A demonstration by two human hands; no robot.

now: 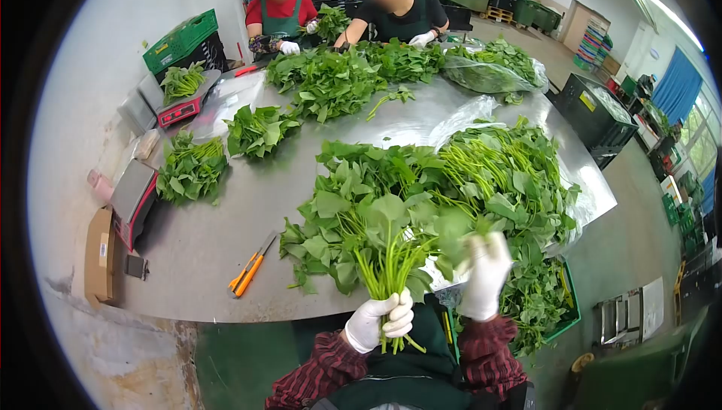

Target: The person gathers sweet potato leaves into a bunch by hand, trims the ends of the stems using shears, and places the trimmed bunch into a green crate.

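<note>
My left hand point(382, 320), in a white glove, is closed around the stems of an upright bunch of leafy greens point(389, 259), with the cut stem ends sticking out below the fist. To its right, my right hand point(485, 278), also gloved, is smeared by motion. A blurred leafy stem point(453, 235) moves with it at the fingertips. Just beyond both hands lies a large heap of the same greens point(489, 177), partly on clear plastic, its stems showing in the middle. An orange-handled pair of scissors point(248, 271) lies on the metal table point(188, 259) to the left.
A green crate of greens point(564, 305) stands below the table's right edge. Bunches point(192, 165) and red scales point(180, 109) line the left side. Across the table, two people point(280, 15) handle another pile of greens point(331, 83). A black crate point(598, 113) stands at right.
</note>
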